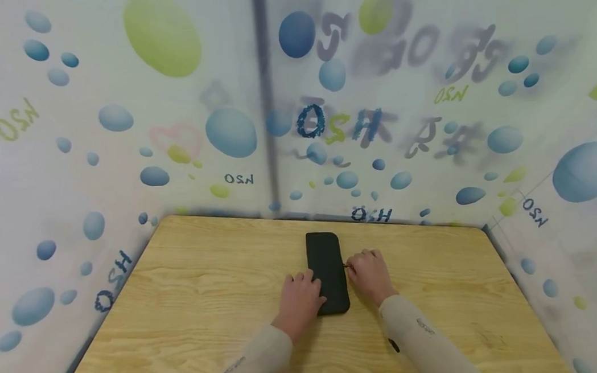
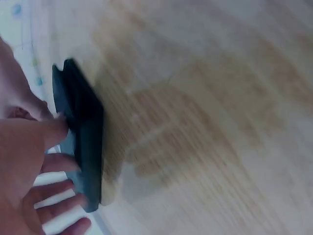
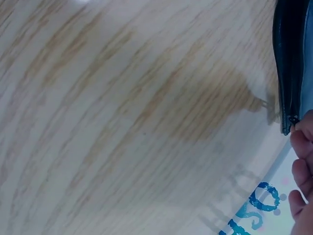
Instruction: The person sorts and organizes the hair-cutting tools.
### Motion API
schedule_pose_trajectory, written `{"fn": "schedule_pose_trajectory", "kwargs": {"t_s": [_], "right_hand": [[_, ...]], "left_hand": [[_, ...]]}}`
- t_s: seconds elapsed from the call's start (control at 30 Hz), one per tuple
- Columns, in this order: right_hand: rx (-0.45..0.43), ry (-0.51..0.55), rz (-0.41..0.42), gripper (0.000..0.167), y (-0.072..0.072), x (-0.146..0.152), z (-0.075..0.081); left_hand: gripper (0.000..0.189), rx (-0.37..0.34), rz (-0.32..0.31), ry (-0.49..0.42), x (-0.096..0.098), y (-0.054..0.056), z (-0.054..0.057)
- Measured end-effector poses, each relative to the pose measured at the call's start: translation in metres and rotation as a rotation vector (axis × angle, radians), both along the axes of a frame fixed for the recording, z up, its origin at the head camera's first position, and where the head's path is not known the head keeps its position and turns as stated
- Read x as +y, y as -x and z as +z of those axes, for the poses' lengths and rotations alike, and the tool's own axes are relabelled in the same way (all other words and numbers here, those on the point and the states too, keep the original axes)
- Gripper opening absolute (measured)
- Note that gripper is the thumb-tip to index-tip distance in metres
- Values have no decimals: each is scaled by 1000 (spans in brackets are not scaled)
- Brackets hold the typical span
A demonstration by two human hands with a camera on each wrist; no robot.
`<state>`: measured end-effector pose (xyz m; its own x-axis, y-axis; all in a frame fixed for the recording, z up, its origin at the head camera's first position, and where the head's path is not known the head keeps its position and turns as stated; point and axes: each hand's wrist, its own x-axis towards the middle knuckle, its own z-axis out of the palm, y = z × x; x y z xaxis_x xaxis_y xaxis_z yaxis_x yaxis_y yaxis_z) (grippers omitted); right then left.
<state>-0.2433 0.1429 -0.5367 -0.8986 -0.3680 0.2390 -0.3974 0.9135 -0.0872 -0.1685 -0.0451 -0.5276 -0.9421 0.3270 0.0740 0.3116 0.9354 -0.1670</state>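
A long black zip wallet (image 1: 330, 259) lies on the wooden table, its length pointing away from me. My left hand (image 1: 299, 301) rests across its left edge, thumb on the top face; in the left wrist view its extended fingers (image 2: 58, 162) touch the wallet (image 2: 90, 161). At the right edge, my right hand (image 1: 372, 276) pinches the small zip pull (image 3: 293, 120) between thumb and finger. The right wrist view shows the zip (image 3: 293, 83) running along the wallet's side, with the pull near one end.
The pale wooden table (image 1: 207, 283) fills the lower view. Walls (image 1: 231, 88) printed with blue and green bubbles and lettering stand behind and on both sides. A small dark object (image 1: 394, 345) shows beside the right sleeve.
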Motion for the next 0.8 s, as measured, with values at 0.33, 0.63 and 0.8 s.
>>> {"fn": "schedule_pose_trajectory", "kwargs": {"t_s": [0.33, 0.63, 0.8], "right_hand": [[-5, -9, 16, 7, 2, -2, -2], [-14, -40, 38, 7, 3, 2, 0], [-24, -46, 50, 9, 3, 4, 1]], "left_hand": [[53, -29, -107, -12, -8, 8, -2], [53, -35, -131, 23, -11, 9, -6], [53, -34, -136, 42, -10, 10, -5]]}}
